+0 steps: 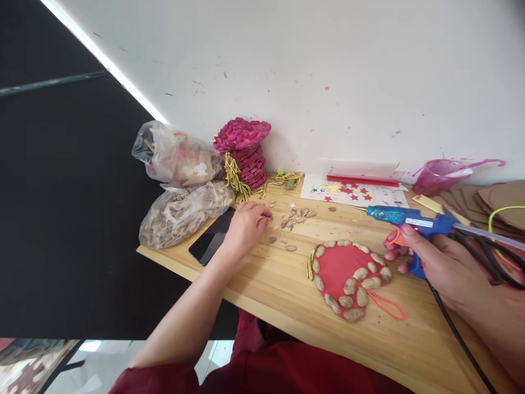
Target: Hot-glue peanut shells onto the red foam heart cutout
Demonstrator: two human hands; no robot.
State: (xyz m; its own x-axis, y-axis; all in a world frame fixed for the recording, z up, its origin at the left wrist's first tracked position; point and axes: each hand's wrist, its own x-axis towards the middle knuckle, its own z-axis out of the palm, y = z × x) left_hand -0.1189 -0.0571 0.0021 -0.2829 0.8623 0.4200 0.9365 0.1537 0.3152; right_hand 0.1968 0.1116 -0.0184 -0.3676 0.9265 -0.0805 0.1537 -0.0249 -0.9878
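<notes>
- Head view: right hand (pixel 445 268), right side of frame, was wrapped around a blue glue gun (pixel 394 214), fingers near its orange trigger; nozzle pointed left, above and clear of the heart.
- Left hand (pixel 248 224), mid-frame, had its fingers curled close together at the left of the loose peanuts (pixel 301 215); couldn't tell whether anything was pinched.
- Red heart (pixel 338 265) lay flat on the wooden table (pixel 279 290), right of centre in the lower half. Peanut border (pixel 372 282) ran along its edge, a few more sat inside the lower right part.
- Orange loop (pixel 405 314) stuck out at the heart's lower right; yellow-green yarn (pixel 310 265) showed at its left edge.
- Dark phone (pixel 211 241) lay left of centre, partly behind the left hand.
- Two clear plastic bags stood at left, the front one (pixel 184 213) full of peanuts.
- Magenta peanut-covered piece (pixel 246 156) stood upper centre, against the wall.
- White sheet (pixel 311 191) with star cutouts (pixel 346 190) lay right of that.
- Purple-stained cup (pixel 438 178) and brown cardboard pieces (pixel 504 197) sat at right.
</notes>
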